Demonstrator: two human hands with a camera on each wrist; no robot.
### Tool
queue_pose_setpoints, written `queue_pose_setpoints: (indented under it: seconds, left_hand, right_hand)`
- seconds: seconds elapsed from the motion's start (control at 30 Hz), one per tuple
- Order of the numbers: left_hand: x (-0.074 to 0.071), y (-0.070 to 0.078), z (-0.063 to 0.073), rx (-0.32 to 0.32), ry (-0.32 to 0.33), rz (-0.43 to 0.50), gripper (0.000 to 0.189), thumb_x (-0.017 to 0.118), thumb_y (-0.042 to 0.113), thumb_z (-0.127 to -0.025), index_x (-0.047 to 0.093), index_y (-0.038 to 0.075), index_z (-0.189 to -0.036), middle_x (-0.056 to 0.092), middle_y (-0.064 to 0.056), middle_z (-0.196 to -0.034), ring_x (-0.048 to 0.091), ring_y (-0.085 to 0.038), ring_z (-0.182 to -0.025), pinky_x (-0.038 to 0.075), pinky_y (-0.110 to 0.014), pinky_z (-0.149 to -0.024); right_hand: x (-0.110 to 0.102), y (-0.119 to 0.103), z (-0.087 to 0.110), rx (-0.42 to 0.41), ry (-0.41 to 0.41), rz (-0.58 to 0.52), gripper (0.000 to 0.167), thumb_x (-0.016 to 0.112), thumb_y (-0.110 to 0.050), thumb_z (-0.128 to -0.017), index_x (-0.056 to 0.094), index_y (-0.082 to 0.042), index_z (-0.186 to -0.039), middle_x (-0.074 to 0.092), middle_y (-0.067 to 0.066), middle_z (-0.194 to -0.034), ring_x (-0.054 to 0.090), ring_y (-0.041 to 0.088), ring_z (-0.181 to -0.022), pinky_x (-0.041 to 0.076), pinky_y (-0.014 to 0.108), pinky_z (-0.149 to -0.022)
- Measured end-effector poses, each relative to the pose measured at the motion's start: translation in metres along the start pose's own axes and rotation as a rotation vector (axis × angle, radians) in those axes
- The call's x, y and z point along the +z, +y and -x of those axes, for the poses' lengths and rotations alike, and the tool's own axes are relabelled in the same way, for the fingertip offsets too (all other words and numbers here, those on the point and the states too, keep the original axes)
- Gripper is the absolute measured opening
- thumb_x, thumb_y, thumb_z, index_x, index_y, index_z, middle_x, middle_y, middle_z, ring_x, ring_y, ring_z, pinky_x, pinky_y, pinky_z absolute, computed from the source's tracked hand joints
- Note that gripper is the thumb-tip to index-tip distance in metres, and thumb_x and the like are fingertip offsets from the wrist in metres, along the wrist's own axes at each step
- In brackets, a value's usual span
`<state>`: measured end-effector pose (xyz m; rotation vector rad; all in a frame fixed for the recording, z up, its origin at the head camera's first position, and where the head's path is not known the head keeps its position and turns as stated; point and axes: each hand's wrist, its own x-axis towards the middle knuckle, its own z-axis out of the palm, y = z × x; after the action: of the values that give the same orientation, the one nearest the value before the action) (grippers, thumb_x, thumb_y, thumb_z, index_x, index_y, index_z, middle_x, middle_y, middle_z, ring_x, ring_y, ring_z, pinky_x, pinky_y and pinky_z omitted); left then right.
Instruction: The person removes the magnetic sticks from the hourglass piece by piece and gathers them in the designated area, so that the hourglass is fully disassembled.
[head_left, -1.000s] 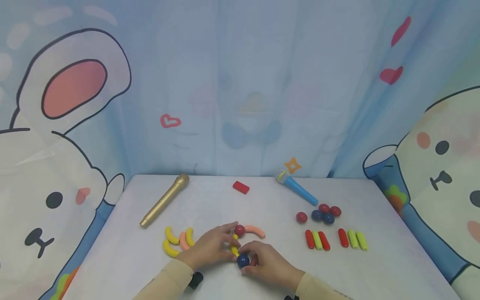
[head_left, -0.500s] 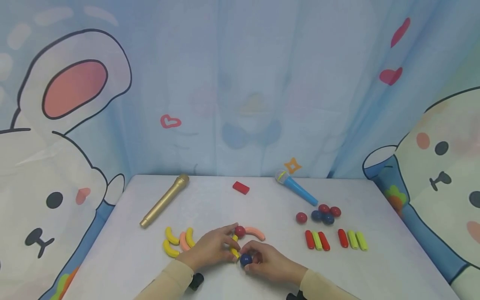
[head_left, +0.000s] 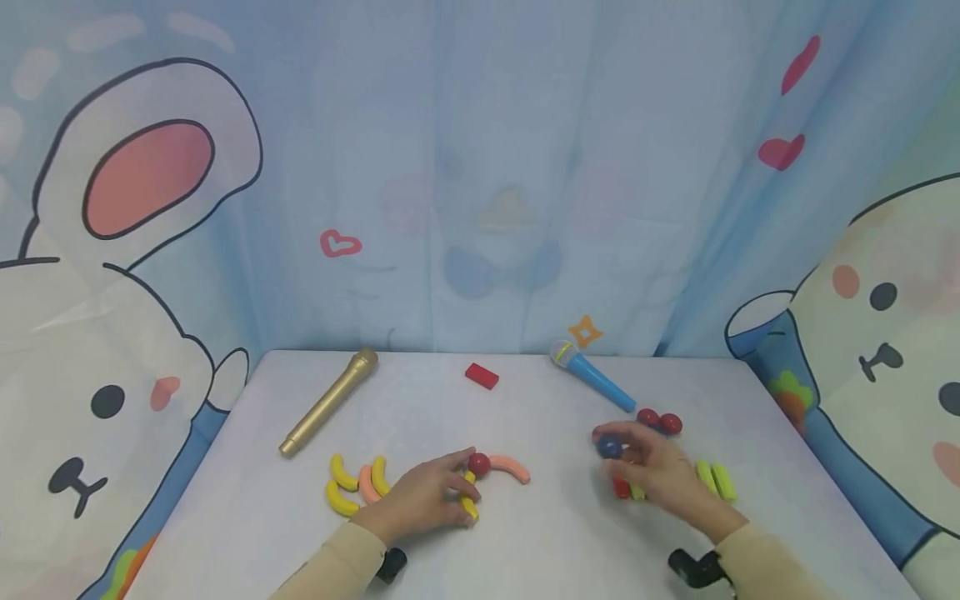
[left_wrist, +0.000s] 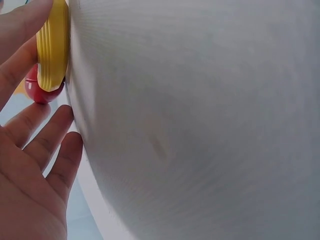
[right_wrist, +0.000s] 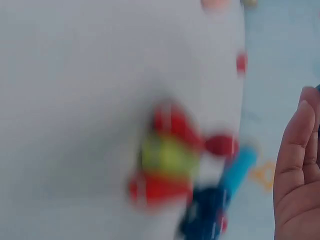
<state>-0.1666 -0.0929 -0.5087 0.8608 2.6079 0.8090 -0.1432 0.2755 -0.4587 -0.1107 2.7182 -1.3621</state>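
My left hand [head_left: 427,496] holds a curved yellow toy banana [left_wrist: 53,47] with thumb and index finger, low at the table's middle. Its other fingers spread toward a red ball [head_left: 478,464] at the banana's far end, one fingertip right at the ball. A curved pink piece [head_left: 512,467] extends to the right from that ball. My right hand [head_left: 663,471] pinches a blue ball [head_left: 610,446] above the red and green sticks at the right, partly hiding them. In the right wrist view only the fingers [right_wrist: 295,145] show, with the ball almost out of frame.
Yellow and pink curved pieces [head_left: 341,502] lie left of my left hand. A gold microphone [head_left: 330,402], a red block [head_left: 482,376] and a blue microphone [head_left: 596,379] lie farther back. Red balls [head_left: 671,423] and green sticks [head_left: 723,482] are near my right hand.
My right hand has moved right and away from me with the blue ball, from beside the yellow toy banana to over the sticks. My left hand has stayed in place.
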Motion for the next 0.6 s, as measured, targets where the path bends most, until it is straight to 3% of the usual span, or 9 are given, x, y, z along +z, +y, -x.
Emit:
queue_pose_setpoints:
  seconds: [0.13, 0.27, 0.4, 0.6]
  left_hand:
    - [0.0, 0.0, 0.001, 0.003, -0.005, -0.015, 0.028, 0.085, 0.038, -0.078, 0.075, 0.041, -0.104, 0.036, 0.01, -0.157, 0.036, -0.017, -0.142, 0.037, -0.046, -0.11]
    - [-0.001, 0.0, 0.001, -0.002, -0.012, -0.014, 0.029, 0.085, 0.038, -0.078, 0.075, 0.041, -0.105, 0.036, 0.011, -0.157, 0.036, -0.017, -0.142, 0.037, -0.046, -0.111]
    - [-0.001, 0.0, 0.0, -0.004, -0.014, -0.012, 0.029, 0.085, 0.039, -0.078, 0.074, 0.041, -0.105, 0.035, 0.011, -0.157, 0.035, -0.017, -0.142, 0.036, -0.046, -0.111]
    - [-0.002, -0.001, 0.0, -0.012, -0.02, 0.002, 0.029, 0.084, 0.039, -0.079, 0.074, 0.042, -0.105, 0.035, 0.011, -0.157, 0.035, -0.017, -0.142, 0.036, -0.046, -0.111]
  right_hand:
    - [-0.059, 0.044, -0.009, 0.05, 0.121, 0.162, 0.056, 0.074, -0.024, -0.092, 0.051, -0.005, -0.14, 0.054, 0.025, -0.132, 0.058, 0.04, -0.106, 0.058, 0.041, -0.08]
    - [-0.097, 0.084, -0.014, 0.111, 0.113, 0.26, 0.06, 0.068, -0.025, -0.096, 0.044, 0.003, -0.143, 0.047, 0.033, -0.135, 0.051, 0.051, -0.114, 0.051, 0.06, -0.089]
    - [-0.11, 0.107, -0.021, 0.137, 0.071, 0.315, 0.059, 0.069, -0.025, -0.095, 0.046, 0.006, -0.139, 0.05, 0.034, -0.131, 0.049, 0.053, -0.114, 0.048, 0.064, -0.089]
    - [-0.11, 0.126, -0.037, 0.176, 0.005, 0.342, 0.061, 0.073, -0.026, -0.092, 0.049, 0.005, -0.139, 0.05, 0.035, -0.131, 0.047, 0.056, -0.116, 0.048, 0.065, -0.089]
